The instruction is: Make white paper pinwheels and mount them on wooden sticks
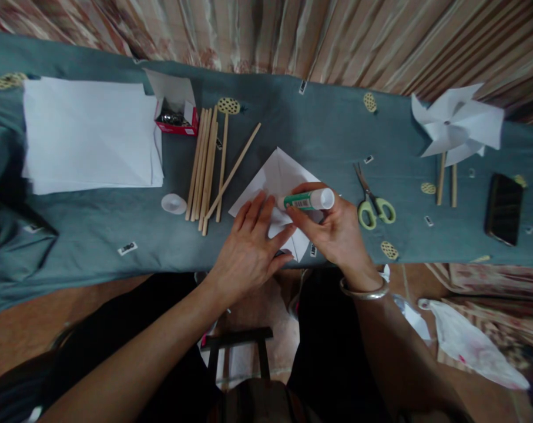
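Observation:
A square of white paper (278, 167) with crease lines lies cornerwise near the table's front edge. My left hand (252, 247) rests on its left part, fingers stretched out over the sheet, thumb toward the near corner. In my right hand (337, 229) is a white and green glue stick (305, 200), held tilted with its tip end down at the paper's middle; the tip itself is hidden. Left of the paper lie several thin wooden sticks (204, 170), one slanting across others. A white cap (174, 204) sits beside them. Green-handled scissors (374, 202) lie just right of my right hand.
A stack of white paper (90, 135) covers the left of the table. Behind the sticks stands an open red box (176, 117) of small metal pieces. Two white paper pinwheels (458, 123) on sticks and a black phone (504, 208) lie at the right. Curtains (266, 35) hang behind.

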The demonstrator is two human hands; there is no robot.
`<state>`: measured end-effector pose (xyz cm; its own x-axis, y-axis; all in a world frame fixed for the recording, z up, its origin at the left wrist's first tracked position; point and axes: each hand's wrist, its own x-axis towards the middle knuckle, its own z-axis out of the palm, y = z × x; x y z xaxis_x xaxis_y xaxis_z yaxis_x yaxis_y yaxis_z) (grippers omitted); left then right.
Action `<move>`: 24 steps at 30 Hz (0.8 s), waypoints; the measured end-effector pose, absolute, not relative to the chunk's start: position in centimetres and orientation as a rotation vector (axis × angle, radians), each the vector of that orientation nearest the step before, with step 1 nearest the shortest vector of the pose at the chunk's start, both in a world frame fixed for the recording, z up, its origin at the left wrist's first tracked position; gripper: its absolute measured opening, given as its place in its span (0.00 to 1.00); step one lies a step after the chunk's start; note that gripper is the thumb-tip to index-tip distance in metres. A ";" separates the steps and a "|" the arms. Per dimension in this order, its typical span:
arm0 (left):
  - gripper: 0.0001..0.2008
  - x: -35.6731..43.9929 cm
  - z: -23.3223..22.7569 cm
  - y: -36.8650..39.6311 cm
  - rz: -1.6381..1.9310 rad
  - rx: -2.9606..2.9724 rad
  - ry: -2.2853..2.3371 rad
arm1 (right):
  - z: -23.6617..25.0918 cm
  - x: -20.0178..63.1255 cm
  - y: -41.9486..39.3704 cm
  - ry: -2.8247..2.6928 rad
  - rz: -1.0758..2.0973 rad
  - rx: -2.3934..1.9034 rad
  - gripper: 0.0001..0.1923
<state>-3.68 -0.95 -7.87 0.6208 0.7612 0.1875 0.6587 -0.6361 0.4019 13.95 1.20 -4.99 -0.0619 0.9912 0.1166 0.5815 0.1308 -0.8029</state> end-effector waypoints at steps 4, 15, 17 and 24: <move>0.25 -3.7 -7.9 -0.9 0.510 2.550 1.145 | -4.9 14.0 1.2 -1.707 0.764 -1.562 0.10; 0.25 -3.7 -8.0 -0.9 0.527 2.536 1.138 | -5.3 14.4 1.4 -1.686 0.703 -1.586 0.12; 0.25 -3.6 -8.0 -0.9 0.524 2.542 1.142 | -5.3 14.2 1.4 -1.699 0.703 -1.581 0.12; 0.24 -3.7 -8.0 -0.9 0.548 2.534 1.140 | -5.7 14.3 1.6 -1.305 1.008 -1.436 0.10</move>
